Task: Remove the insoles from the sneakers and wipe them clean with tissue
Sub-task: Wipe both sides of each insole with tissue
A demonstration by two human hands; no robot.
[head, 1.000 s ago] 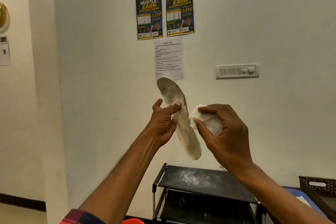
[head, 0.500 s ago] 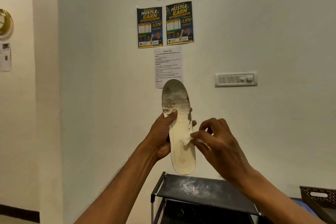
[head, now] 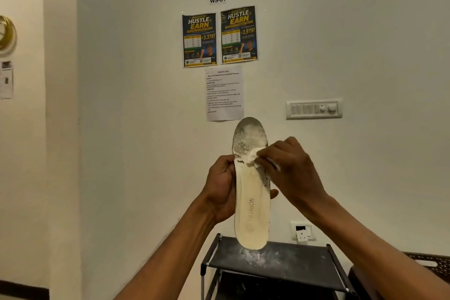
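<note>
Upright, grimy insole (head: 252,202), tissue (head: 253,157) pressed on

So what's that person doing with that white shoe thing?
A person is wiping a sneaker insole clean. The left hand holds the insole upright in the air, gripping its edge. The right hand pinches a wad of tissue and presses it on the grimy toe half. The heel half looks cleaner. A dusty black rack stands below.
</note>
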